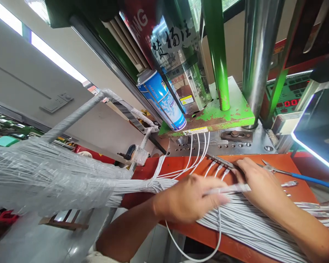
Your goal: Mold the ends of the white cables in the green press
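My left hand [185, 199] is closed on a white cable whose pale connector end [239, 188] points right, and motion smears the fingers a little. The cable's tail [201, 258] hangs in a loop below that hand. My right hand [260, 180] grips the near end of a narrow metal fixture bar [219, 160] with its thumb and fingers, part of which it hides. Several white cables with connector ends [218, 170] are seated along the bar. Under both hands lies a thick bundle of white cables [235, 223] across the orange-red work surface [145, 168].
A green press [235, 111] stands behind, with a blue spray can [164, 102] on its plate. Blue-handled pliers [293, 174] and a loose connector [290, 183] lie at right. Plastic-wrapped cables [57, 175] rest on a wrapped frame [76, 113] at left. A bright lamp [303, 113] stands right.
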A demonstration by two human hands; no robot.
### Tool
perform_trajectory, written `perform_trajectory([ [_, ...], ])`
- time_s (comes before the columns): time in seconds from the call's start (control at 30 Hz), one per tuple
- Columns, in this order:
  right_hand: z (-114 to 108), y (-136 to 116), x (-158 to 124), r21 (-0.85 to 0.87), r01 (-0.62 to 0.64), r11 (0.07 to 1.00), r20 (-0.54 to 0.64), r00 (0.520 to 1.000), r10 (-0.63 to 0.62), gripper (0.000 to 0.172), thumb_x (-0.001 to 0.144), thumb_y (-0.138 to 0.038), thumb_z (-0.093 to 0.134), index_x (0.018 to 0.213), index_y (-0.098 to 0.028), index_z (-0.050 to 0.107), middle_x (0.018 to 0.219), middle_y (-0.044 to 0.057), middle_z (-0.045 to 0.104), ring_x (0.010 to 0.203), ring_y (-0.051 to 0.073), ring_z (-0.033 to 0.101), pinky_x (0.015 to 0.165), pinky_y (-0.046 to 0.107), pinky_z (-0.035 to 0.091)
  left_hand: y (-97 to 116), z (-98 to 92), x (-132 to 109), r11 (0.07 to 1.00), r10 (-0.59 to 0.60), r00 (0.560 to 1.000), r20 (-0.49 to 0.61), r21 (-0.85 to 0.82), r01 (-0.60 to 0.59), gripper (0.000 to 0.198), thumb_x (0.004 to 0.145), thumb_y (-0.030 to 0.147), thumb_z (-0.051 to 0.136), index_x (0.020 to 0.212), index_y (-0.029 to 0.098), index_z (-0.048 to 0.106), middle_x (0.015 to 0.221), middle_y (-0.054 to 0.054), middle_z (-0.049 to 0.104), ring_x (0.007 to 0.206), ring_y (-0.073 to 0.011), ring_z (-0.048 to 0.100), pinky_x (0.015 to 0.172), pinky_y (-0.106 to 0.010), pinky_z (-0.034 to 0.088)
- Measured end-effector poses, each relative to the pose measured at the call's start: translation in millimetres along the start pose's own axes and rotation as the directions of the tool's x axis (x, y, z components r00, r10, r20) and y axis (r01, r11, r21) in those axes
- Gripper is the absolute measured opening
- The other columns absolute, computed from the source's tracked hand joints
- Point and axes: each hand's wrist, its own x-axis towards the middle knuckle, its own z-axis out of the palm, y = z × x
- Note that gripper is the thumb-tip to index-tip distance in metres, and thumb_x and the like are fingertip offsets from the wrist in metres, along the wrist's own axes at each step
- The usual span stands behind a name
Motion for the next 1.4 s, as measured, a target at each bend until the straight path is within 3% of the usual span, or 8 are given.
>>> perform_trajectory([
  [0.07, 0, 1, 0, -0.014, 0.005, 1.000, -0.007, 1.000, -0.005, 0.020, 0.106, -0.033, 0.040, 0.100, -0.022, 0.056, 0.098, 0.006, 0.062, 0.078, 0.022, 0.060, 0.066, 0.035, 0.034, 8, 15.7, -12, 0.985, 0.072, 0.943, 0.324, -0.175, -0.016, 0.024, 0.099, 0.032, 0.055, 0.107, 0.024, 0.076, 0.085, -0.004, 0.067, 0.083, -0.0189, 0.065, 0.078, -0.027, 0.049],
  [0.13, 0, 2, 0, -0.029, 0.011, 1.000, -0.011, 1.000, -0.011, 0.020, 0.106, -0.033, 0.040, 0.102, -0.021, 0.055, 0.099, 0.005, 0.063, 0.078, 0.022, 0.060, 0.065, 0.035, 0.034, -1, 26.5, -9, 0.913, 0.156, 0.880, 0.449, -0.405, 0.044, 0.026, 0.099, 0.035, 0.056, 0.107, 0.022, 0.077, 0.080, -0.004, 0.064, 0.076, -0.0166, 0.063, 0.073, -0.026, 0.049],
  [0.27, -2, 1, -1, -0.027, 0.018, 0.999, 0.007, 1.000, -0.018, 0.016, 0.105, -0.030, 0.042, 0.101, -0.021, 0.055, 0.097, 0.005, 0.062, 0.079, 0.022, 0.062, 0.065, 0.036, 0.033, -53, 19.6, 26, 0.725, -0.101, 0.988, 0.117, -0.672, 0.153, 0.044, 0.098, 0.055, 0.057, 0.113, 0.016, 0.071, 0.053, 0.008, 0.033, 0.042, -0.0065, 0.026, 0.042, -0.020, 0.024],
  [0.37, -4, 0, -1, -0.033, 0.025, 0.999, 0.013, 1.000, -0.025, 0.016, 0.105, -0.030, 0.042, 0.099, -0.021, 0.055, 0.096, 0.005, 0.062, 0.078, 0.023, 0.062, 0.065, 0.036, 0.034, -96, 7.9, 55, 0.721, -0.304, 0.947, -0.108, -0.676, 0.155, 0.046, 0.088, 0.059, 0.069, 0.101, 0.015, 0.064, 0.055, 0.008, 0.045, 0.038, -0.0051, 0.031, 0.038, -0.019, 0.021],
  [0.5, -3, 2, -1, -0.032, 0.025, 0.999, 0.015, 1.000, -0.025, 0.017, 0.105, -0.031, 0.042, 0.097, -0.022, 0.054, 0.094, 0.004, 0.061, 0.076, 0.023, 0.062, 0.066, 0.037, 0.034, -123, 7.2, 69, 0.749, -0.359, 0.921, -0.149, -0.635, 0.189, 0.049, 0.088, 0.062, 0.066, 0.104, 0.015, 0.062, 0.053, 0.011, 0.042, 0.036, -0.0035, 0.025, 0.037, -0.017, 0.018],
  [1.07, -2, 6, -2, 0.019, 0.111, 0.994, -0.001, 0.994, -0.111, 0.025, 0.105, -0.040, 0.040, 0.094, -0.022, 0.055, 0.091, 0.005, 0.062, 0.074, 0.023, 0.059, 0.065, 0.036, 0.037, -121, 9.9, 82, 0.778, -0.348, 0.927, -0.142, -0.596, 0.201, 0.010, 0.088, 0.023, 0.057, 0.083, 0.016, 0.060, 0.052, 0.007, 0.050, 0.036, -0.0064, 0.039, 0.039, -0.019, 0.030],
  [1.23, -4, 10, 0, 0.115, 0.230, 0.966, 0.011, 0.973, -0.232, 0.033, 0.107, -0.045, 0.037, 0.102, -0.021, 0.059, 0.096, 0.006, 0.065, 0.081, 0.022, 0.063, 0.068, 0.036, 0.041, -116, 20.3, 88, 0.875, -0.388, 0.881, -0.270, -0.410, 0.259, 0.023, 0.098, 0.023, 0.046, 0.077, 0.018, 0.054, 0.048, 0.009, 0.037, 0.039, -0.0071, 0.028, 0.046, -0.021, 0.027],
  [1.4, -1, 8, -2, 0.056, 0.190, 0.980, -0.038, 0.981, -0.189, 0.027, 0.106, -0.042, 0.042, 0.098, -0.022, 0.059, 0.092, 0.004, 0.065, 0.077, 0.023, 0.061, 0.070, 0.038, 0.041, -95, 17.5, 70, 0.974, -0.183, 0.857, -0.481, 0.033, 0.226, 0.027, 0.098, 0.030, 0.059, 0.075, 0.017, 0.061, 0.074, -0.005, 0.060, 0.074, -0.0183, 0.058, 0.073, -0.029, 0.042],
])
